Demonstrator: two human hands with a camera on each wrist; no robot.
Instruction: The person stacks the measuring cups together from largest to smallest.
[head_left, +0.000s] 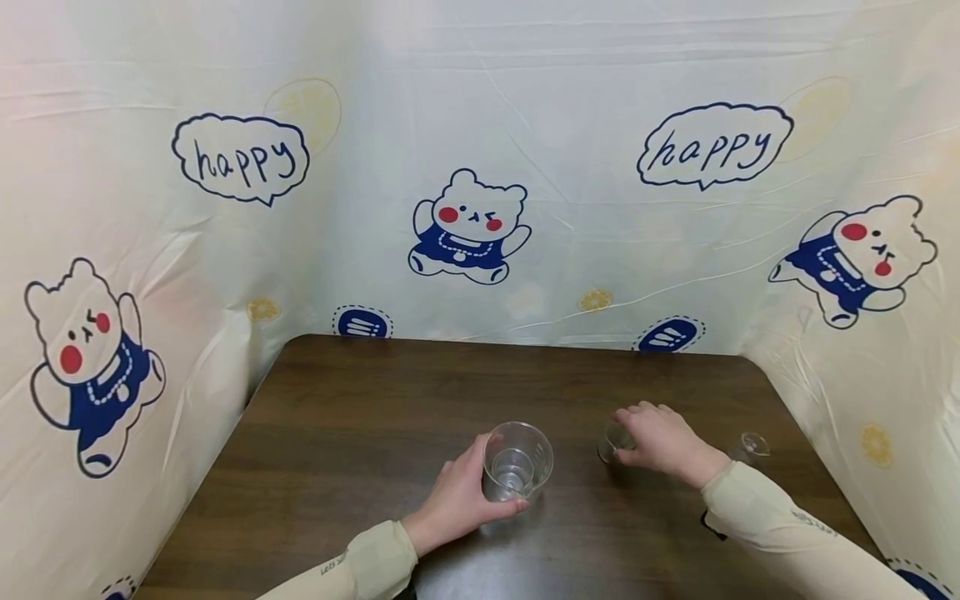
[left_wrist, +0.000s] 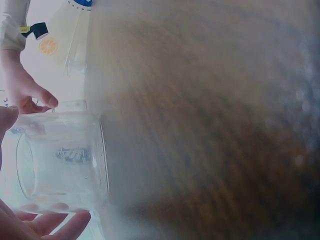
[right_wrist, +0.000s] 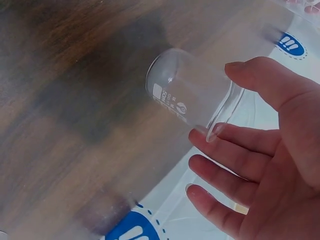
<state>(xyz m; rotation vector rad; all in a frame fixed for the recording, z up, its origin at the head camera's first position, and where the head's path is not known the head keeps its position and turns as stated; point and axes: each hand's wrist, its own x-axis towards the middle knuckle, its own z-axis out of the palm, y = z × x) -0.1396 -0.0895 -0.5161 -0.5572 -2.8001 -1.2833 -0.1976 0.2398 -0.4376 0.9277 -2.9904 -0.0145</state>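
Observation:
My left hand [head_left: 459,500] grips a large clear glass beaker [head_left: 542,457] around its side, thumb in front and fingers behind. Inside that beaker a smaller glass beaker [left_wrist: 37,170] shows through the wall. To the right, my right hand [head_left: 667,442] pinches a small beaker [head_left: 611,446] near its rim between thumb and fingers. White volume marks run along this small beaker's side [right_wrist: 172,95] in the right wrist view. Whether its base touches the table cannot be told. The two held beakers are apart.
Another small clear glass vessel [head_left: 752,447] stands beyond my right forearm, partly hidden by it. The dark brown wooden table [head_left: 360,417] has rounded far corners. Pale printed curtains [head_left: 570,150] hang behind it and on both sides.

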